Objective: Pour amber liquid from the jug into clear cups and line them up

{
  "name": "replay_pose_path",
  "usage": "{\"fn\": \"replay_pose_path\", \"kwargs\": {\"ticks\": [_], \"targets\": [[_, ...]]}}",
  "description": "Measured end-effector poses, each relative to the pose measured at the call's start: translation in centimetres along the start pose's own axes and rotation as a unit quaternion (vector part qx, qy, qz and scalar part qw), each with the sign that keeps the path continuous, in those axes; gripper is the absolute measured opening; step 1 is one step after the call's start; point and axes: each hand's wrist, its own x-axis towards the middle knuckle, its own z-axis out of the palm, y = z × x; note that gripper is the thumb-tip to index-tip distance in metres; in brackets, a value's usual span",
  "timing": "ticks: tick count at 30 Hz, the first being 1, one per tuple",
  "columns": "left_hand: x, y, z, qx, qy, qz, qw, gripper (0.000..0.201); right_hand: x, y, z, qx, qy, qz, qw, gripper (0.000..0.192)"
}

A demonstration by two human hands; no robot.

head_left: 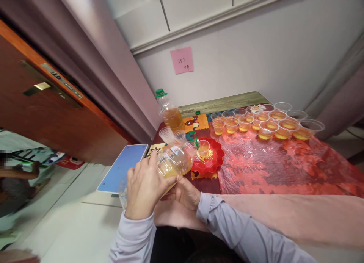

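A large clear plastic bottle (175, 160) with yellow liquid lies tipped on its side in the air, its neck pointing right. My left hand (145, 185) is wrapped round its body from the near side. Under the bottle, my right hand (186, 191) grips it with the thumb pressed against its side. The neck end is at a clear plastic cup (204, 148) holding some orange-yellow liquid; whether the two touch, I cannot tell. That cup stands on a red scalloped plate (218, 160). A green loop handle (193, 138) shows by the bottle's neck.
Several clear cups (269, 129) of orange-yellow liquid stand in rows at the back right of the red-covered table (273, 168). A second bottle (172, 117) with a green cap stands at the back left. Stacked cups (167, 135) are behind my bottle. A blue board (123, 167) lies left.
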Motion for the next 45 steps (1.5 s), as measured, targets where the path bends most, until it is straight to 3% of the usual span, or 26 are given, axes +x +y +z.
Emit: {"fn": "replay_pose_path", "kwargs": {"ticks": [5,12,16,21,23,27,32,37,41,43,45], "targets": [[0.0,-0.7,1.0,-0.049,0.018,0.009,0.999,0.084,0.2,0.1,-0.4,-0.02,0.026,-0.02,0.999,0.078],[0.6,-2.7,5.5,-0.185,0.089,0.011,0.979,0.103,0.5,0.5,-1.0,-0.089,0.136,-0.08,0.983,0.081],[1.0,-4.3,8.6,-0.337,0.124,-0.026,0.933,0.115,0.4,-0.1,-0.8,-0.141,0.128,-0.121,0.974,0.08],[0.2,-5.8,13.5,-0.545,0.174,-0.101,0.814,0.102,0.4,-0.5,-1.3,-0.218,0.094,-0.16,0.958,0.079],[-0.4,-5.8,15.5,-0.58,0.183,-0.131,0.783,0.105,0.4,-0.4,-1.5,-0.249,0.094,-0.164,0.95,0.077],[-1.5,-5.1,18.1,-0.592,0.21,-0.157,0.762,0.104,0.3,-0.3,-1.4,-0.278,0.077,-0.16,0.944,0.07],[-2.2,-4.5,18.6,-0.57,0.23,-0.132,0.778,0.097,0.1,-0.2,-1.2,-0.321,0.095,-0.172,0.927,0.063],[-2.6,-4.6,19.1,-0.544,0.197,-0.143,0.803,0.089,-0.4,0.3,-1.0,-0.399,0.212,-0.228,0.862,0.039],[-2.6,-5.0,19.9,-0.568,0.202,-0.11,0.79,0.091,-1.4,-1.6,0.3,-0.467,0.203,-0.262,0.82,0.023],[-2.5,-5.0,20.4,-0.583,0.204,-0.108,0.779,0.093,-1.8,-4.2,0.8,-0.538,0.178,-0.292,0.77,0.018],[-2.2,-5.0,21.0,-0.606,0.22,-0.114,0.756,0.099,-1.9,-7.8,0.6,-0.615,0.174,-0.326,0.697,0.017]]}}
